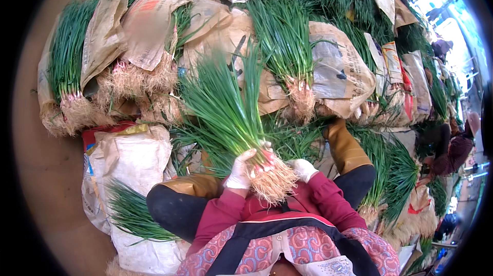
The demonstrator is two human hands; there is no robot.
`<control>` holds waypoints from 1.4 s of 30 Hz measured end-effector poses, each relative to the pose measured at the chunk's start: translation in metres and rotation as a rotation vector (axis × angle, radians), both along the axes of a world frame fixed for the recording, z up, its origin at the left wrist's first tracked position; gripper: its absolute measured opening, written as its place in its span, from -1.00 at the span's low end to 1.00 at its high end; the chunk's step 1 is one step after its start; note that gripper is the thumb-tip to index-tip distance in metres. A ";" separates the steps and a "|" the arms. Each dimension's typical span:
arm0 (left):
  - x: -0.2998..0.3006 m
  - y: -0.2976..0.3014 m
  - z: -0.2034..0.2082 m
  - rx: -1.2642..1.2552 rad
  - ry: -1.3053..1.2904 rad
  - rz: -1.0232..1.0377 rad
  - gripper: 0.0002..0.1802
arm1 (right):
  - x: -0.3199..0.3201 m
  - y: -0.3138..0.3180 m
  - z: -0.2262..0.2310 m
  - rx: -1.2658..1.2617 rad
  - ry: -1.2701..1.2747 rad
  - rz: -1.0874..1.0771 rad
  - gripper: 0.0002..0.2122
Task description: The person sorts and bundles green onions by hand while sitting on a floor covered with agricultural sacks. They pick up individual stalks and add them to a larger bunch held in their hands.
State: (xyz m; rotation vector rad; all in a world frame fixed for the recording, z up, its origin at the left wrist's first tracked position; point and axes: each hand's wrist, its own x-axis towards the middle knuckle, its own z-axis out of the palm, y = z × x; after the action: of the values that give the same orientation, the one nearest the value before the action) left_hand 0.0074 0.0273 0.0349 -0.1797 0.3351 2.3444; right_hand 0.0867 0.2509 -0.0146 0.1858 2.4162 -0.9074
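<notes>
Spring onions [231,122] are gathered in one thick bunch above the person's lap, between the bent knees, leaves fanning away toward the upper left and pale roots [272,181] pointing back at the chest. Gloved in white, the left hand [241,170] is closed around the pinkish-white stems just above the roots, its thumb lying along the near side. At the other side of the roots, the right hand [304,170], also in a white glove, is just beside the bunch; its fingers are partly hidden, so I cannot tell whether they pinch anything.

To the left lies a white sack [136,160], with loose leaves [136,212] across its right edge, next to the knee. Cut greens [295,140] lie between the brown boots [346,145]. Beyond them runs a row of brown sacks [341,70]; another bunch [282,39] rests on it, roots at the near edge. A co-worker [457,152] is at the far right.
</notes>
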 end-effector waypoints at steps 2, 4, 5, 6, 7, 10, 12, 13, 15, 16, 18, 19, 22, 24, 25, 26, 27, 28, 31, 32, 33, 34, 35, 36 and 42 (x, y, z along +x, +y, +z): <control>0.000 0.000 0.003 -0.034 0.024 0.017 -0.50 | -0.013 -0.003 0.031 -0.096 0.102 -0.052 -0.47; 0.001 -0.001 -0.006 0.029 0.005 -0.040 -0.55 | -0.043 -0.025 0.076 -0.683 0.170 -0.390 -0.34; -0.001 0.002 -0.001 -0.004 0.025 -0.047 -0.55 | -0.056 -0.030 0.080 -0.723 0.244 -0.364 -0.34; -0.001 0.001 -0.002 -0.035 0.042 -0.069 -0.55 | -0.067 -0.040 0.080 -0.705 0.298 -0.340 -0.43; -0.002 -0.002 -0.007 -0.064 0.062 -0.087 -0.54 | -0.078 -0.050 0.080 -0.686 0.355 -0.312 -0.51; -0.002 -0.004 -0.013 -0.055 0.065 -0.116 -0.55 | -0.094 -0.066 0.093 -0.159 0.640 -0.056 -0.82; -0.003 -0.002 -0.003 -0.049 0.056 -0.118 -0.56 | -0.101 -0.055 0.099 -0.537 0.408 -0.338 -0.81; -0.001 -0.002 0.000 -0.025 0.055 -0.062 -0.56 | -0.105 -0.052 0.107 -0.727 0.275 -0.471 -0.80; -0.001 -0.002 -0.012 -0.004 0.023 0.014 -0.56 | -0.112 -0.027 0.129 -0.872 0.387 -0.679 -0.83; 0.000 -0.003 -0.013 0.011 0.009 0.017 -0.56 | -0.113 -0.008 0.143 -1.014 0.518 -0.776 -0.83; 0.000 0.000 -0.014 0.043 -0.019 0.020 -0.56 | -0.115 0.045 0.149 -1.291 0.784 -0.999 -0.82; 0.000 0.000 -0.015 0.064 -0.017 0.014 -0.56 | -0.108 0.055 0.160 -1.263 0.812 -1.106 -0.82; -0.001 0.005 -0.016 0.136 -0.021 0.010 -0.46 | -0.082 0.082 0.105 -0.535 0.631 -0.372 -0.82; -0.001 0.006 -0.010 0.121 -0.029 0.009 -0.40 | -0.059 0.070 0.069 0.077 0.085 0.207 -0.72; -0.002 0.007 -0.009 0.115 -0.029 0.009 -0.36 | -0.057 0.051 0.078 0.383 -0.384 0.353 -0.67; -0.003 0.004 -0.016 0.106 -0.011 -0.037 -0.30 | -0.061 0.057 0.068 0.311 -0.157 0.262 -0.60; -0.002 -0.002 -0.036 0.200 -0.077 -0.076 -0.27 | -0.069 0.059 0.060 0.231 0.071 0.185 -0.54; -0.004 0.001 -0.028 0.172 -0.032 -0.043 -0.24 | -0.086 0.055 0.073 0.090 0.203 -0.087 -0.57; -0.008 0.009 -0.010 0.207 -0.020 -0.024 -0.17 | -0.158 0.053 0.074 0.101 0.573 -0.383 -0.67; -0.009 0.011 -0.006 0.244 -0.036 -0.035 -0.15 | -0.182 0.058 0.068 0.220 0.678 -0.419 -0.69; -0.011 0.015 -0.002 0.243 -0.063 -0.046 -0.13 | -0.202 0.066 0.056 0.333 0.823 -0.462 -0.69; -0.011 0.016 -0.004 0.239 -0.067 -0.046 -0.14 | -0.220 0.071 0.051 0.440 0.724 -0.478 -0.71; -0.011 0.017 -0.008 0.235 -0.070 -0.048 -0.15 | -0.232 0.077 0.047 0.546 0.622 -0.494 -0.72; -0.011 0.016 -0.011 0.230 -0.068 -0.047 -0.15 | -0.239 0.080 0.041 0.574 0.548 -0.474 -0.73; -0.010 0.007 -0.018 0.181 -0.069 -0.019 -0.22 | -0.215 0.068 0.055 0.034 0.633 -0.596 -0.74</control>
State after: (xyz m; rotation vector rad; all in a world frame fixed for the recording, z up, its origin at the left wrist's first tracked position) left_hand -0.0029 0.0341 0.0173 -0.1680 0.0902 2.3288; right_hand -0.1287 0.3188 0.0407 0.7630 3.0246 -1.3381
